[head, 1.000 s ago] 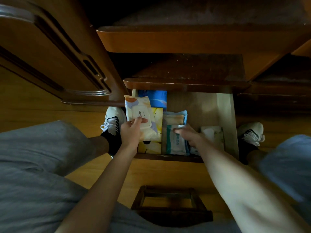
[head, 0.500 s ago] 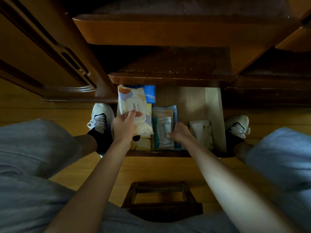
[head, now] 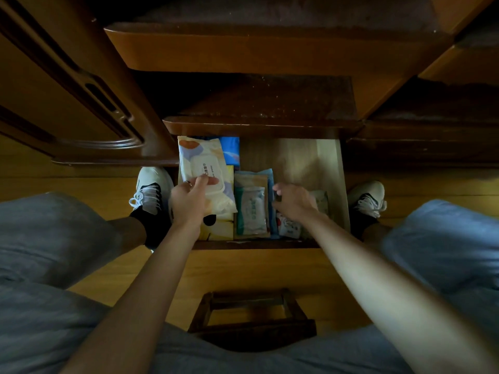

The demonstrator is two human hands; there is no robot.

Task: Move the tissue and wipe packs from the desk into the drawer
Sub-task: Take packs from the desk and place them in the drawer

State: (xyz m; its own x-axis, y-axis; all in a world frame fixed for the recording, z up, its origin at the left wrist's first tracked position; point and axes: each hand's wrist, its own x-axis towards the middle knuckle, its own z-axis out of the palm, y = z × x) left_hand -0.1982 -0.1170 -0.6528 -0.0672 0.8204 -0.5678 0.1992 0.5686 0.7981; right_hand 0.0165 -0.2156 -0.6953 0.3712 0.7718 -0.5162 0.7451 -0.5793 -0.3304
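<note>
Down low, drawer [head: 328, 168]: pulled open under the bench.
Left hand [head: 187, 202]: pinching the white wipe pack [head: 204, 168] over the drawer's left side.
Right hand [head: 293, 202]: fingers curled inside the drawer beside the green-and-white pack [head: 252, 209]; what it grips, cannot tell.

Wipe pack [head: 204, 171] lid label — print too blurred to read

I see the drawer [head: 328, 168] open under the desk [head: 243, 52]: the wipe pack [head: 205, 168] lies at its left, the tissue pack [head: 252, 211] mid-drawer, my shoes flanking it.
</note>
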